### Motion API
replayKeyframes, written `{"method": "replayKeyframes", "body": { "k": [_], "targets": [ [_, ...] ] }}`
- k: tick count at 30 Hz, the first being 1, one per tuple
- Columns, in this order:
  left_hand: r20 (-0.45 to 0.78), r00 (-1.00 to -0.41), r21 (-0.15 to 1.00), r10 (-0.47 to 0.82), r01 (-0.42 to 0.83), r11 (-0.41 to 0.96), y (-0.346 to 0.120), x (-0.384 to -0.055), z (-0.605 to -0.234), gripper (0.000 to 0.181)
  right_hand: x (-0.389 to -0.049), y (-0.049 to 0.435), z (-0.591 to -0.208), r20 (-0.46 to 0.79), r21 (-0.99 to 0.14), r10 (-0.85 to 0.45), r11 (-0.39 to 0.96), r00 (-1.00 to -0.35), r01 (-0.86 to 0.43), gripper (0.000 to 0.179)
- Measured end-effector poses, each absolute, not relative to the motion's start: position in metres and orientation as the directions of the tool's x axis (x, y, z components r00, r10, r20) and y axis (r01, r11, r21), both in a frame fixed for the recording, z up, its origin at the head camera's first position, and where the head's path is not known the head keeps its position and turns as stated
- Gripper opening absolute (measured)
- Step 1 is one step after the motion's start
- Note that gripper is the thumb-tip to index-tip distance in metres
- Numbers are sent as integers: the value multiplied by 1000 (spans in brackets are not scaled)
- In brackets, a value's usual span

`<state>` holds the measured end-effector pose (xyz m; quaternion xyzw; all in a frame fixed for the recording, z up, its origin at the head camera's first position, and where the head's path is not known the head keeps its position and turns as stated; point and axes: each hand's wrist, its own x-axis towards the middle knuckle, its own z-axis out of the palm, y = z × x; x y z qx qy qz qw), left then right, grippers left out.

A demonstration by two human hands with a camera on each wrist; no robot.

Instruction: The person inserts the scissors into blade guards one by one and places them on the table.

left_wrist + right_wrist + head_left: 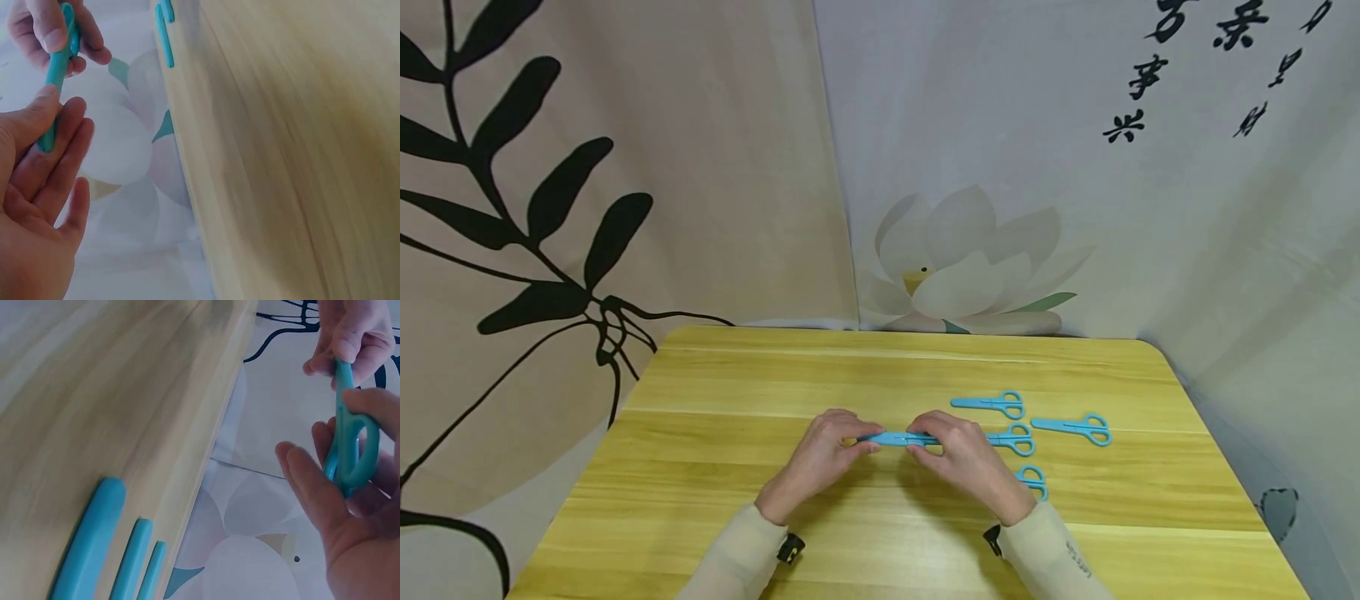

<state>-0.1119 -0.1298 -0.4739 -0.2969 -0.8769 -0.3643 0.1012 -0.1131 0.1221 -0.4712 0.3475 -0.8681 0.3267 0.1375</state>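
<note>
A pair of light-blue scissors [893, 438] is held level between the two hands, above the table. At its blade end, the left hand [829, 452] pinches the tip between thumb and fingers; the left wrist view shows this tip [47, 139] with the other fingers extended. The right hand [964, 457] grips the handle end, and the finger loops [361, 453] show in the right wrist view. Beside the right hand lie matching scissors [1015, 440], partly covered by it. Another pair [1033, 479] is mostly hidden behind the right wrist.
Two more blue scissors lie on the wooden table [700, 467]: one pair [992, 403] farther back, another [1072, 427] to the right. Behind the table's far edge hang printed curtains [745, 167]. Each wrist wears a black device [791, 548] at the cuff.
</note>
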Motion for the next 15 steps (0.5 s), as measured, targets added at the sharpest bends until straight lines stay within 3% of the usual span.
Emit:
{"method": "replayKeyframes", "body": {
  "k": [15],
  "targets": [
    [356, -816, 601, 455, 573, 558, -124, -111, -473, 22, -113, 127, -469, 452, -494, -504, 546, -736, -677, 17]
  ]
}}
